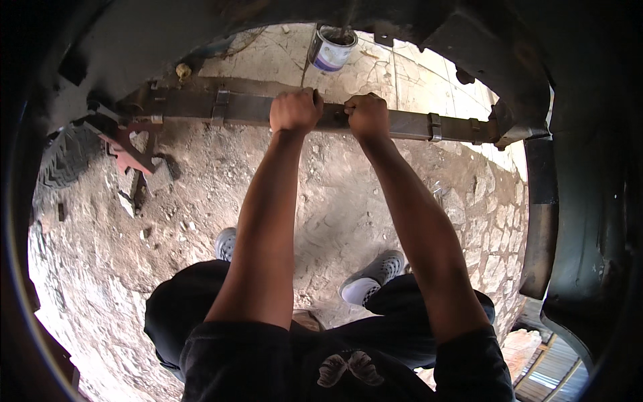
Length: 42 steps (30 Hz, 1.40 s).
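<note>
Both my arms reach forward to a long, dark metal leaf spring [250,108] that spans the view from left to right. My left hand [293,111] is closed around it near the middle. A short way to the right, my right hand [369,116] grips the same spring, its thumb toward the left hand. Metal clips wrap the spring on either side, one clip [220,107] left of my hands and another clip [435,127] to the right. The undersides of my fingers are hidden.
A white and purple paint can [332,49] stands on pale paving beyond the spring. At left are a reddish metal stand [128,151], broken blocks [158,175] and a tyre [65,158]. Dark vehicle bodywork [589,187] frames the right side and top. Rough, stony ground lies below.
</note>
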Each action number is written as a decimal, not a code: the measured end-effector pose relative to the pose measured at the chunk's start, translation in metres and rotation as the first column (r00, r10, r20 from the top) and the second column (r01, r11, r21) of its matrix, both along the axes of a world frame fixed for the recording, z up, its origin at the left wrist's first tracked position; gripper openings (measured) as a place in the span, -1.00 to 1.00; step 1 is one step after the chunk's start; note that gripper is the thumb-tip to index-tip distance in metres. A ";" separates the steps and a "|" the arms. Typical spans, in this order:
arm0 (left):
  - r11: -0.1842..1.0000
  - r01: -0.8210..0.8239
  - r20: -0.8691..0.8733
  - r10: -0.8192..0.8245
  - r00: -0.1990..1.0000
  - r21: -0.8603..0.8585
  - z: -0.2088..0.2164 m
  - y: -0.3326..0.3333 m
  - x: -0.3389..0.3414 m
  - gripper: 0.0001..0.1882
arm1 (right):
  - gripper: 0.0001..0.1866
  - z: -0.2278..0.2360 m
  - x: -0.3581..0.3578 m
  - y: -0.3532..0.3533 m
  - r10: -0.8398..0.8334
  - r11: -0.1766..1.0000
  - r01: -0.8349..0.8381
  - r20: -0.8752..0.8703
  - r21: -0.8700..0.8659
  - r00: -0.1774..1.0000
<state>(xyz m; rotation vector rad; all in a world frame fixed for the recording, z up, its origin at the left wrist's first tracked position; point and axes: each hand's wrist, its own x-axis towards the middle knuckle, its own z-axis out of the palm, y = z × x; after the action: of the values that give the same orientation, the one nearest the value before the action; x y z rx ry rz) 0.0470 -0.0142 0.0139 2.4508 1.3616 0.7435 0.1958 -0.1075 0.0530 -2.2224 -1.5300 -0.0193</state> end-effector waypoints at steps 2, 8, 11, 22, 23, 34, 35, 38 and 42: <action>0.999 0.008 -0.030 -0.009 1.000 -0.043 0.005 0.001 0.001 -0.62 | -0.84 -0.004 0.000 0.006 -0.052 0.998 0.051 -0.027 -0.021 0.998; 1.000 -0.006 -0.024 0.007 1.000 0.029 0.004 0.000 -0.003 -0.66 | -0.84 -0.015 -0.015 -0.023 -0.022 0.999 0.022 0.002 -0.034 1.000; 0.999 -0.010 0.010 0.009 1.000 0.035 -0.002 0.004 -0.003 -0.64 | -0.83 0.003 -0.012 -0.022 0.045 0.990 -0.043 0.012 -0.132 0.999; 1.000 0.007 -0.016 -0.007 1.000 -0.013 -0.006 0.006 -0.004 -0.59 | -0.90 -0.001 -0.008 -0.026 0.129 0.985 -0.125 0.025 -0.115 0.991; 1.000 0.005 -0.015 -0.005 1.000 0.004 -0.009 0.004 -0.005 -0.60 | -0.92 -0.003 -0.005 -0.030 0.151 0.980 -0.148 0.010 -0.134 0.988; 0.993 0.035 0.044 -0.040 0.998 0.110 -0.004 0.002 -0.005 -0.59 | -0.86 0.030 -0.024 -0.089 0.035 0.994 -0.010 -0.226 0.109 0.973; 0.992 0.025 0.046 -0.030 0.998 0.122 -0.005 0.004 -0.008 -0.60 | -0.85 0.030 -0.036 -0.101 -0.043 0.981 0.105 -0.347 0.161 0.937; 0.992 0.041 0.038 -0.046 0.998 0.120 -0.004 0.005 -0.001 -0.59 | -0.79 0.008 -0.047 -0.146 -0.139 0.904 0.397 -0.772 0.156 0.620; 0.990 0.045 0.066 -0.054 0.996 0.131 -0.012 0.005 -0.002 -0.61 | -0.85 -0.041 -0.082 -0.210 0.054 0.776 0.618 -0.989 0.129 0.139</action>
<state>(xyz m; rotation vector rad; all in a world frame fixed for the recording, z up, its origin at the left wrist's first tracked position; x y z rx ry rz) 0.0453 -0.0096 0.0020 2.5214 1.2597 0.9229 0.1134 -0.3171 0.0118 -1.3786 -0.2001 0.6747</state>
